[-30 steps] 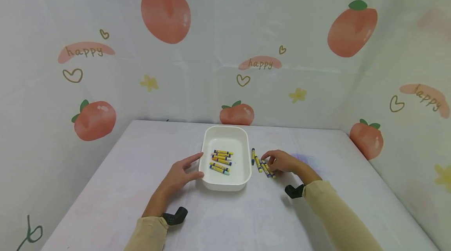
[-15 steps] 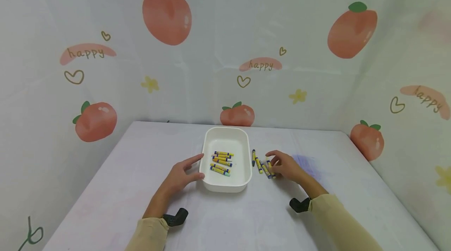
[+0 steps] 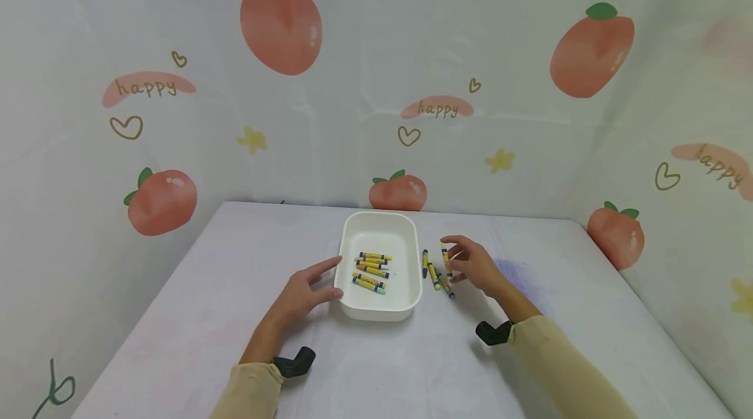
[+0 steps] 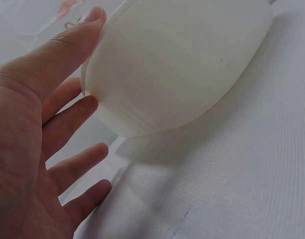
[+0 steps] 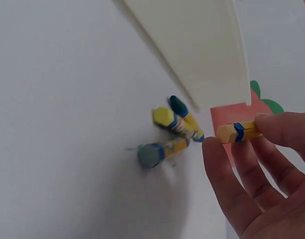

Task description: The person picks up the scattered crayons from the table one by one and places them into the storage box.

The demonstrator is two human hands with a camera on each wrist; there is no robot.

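Note:
My right hand (image 3: pixel 478 267) pinches a yellow-wrapped crayon (image 5: pixel 238 131) with a pale yellowish end between thumb and fingers, raised over the table right of the white plastic bin (image 3: pixel 380 314). Below it lie three more crayons: a dark green one (image 5: pixel 178 106), a yellow one (image 5: pixel 164 117) and a greyish-green one (image 5: pixel 150 155). My left hand (image 3: pixel 298 293) rests at the bin's left side, thumb and forefinger spread along the rim. In the left wrist view its fingertips touch the bin's outer wall (image 4: pixel 172 69), the other fingers loosely extended. Several crayons (image 3: pixel 370 268) lie roughly parallel inside the bin.
A pale cloth covers the table (image 3: pixel 376 380), with a purple smudge (image 3: pixel 518 278) right of my right hand. Behind the table hangs a white backdrop (image 3: pixel 353 79) printed with peaches. Black wrist mounts (image 3: pixel 296 363) sit under both sleeves.
My right hand has drawn one crayon away from the group on the table and lifted it. The left hand has stayed at the bin, and the crayons inside lie as before.

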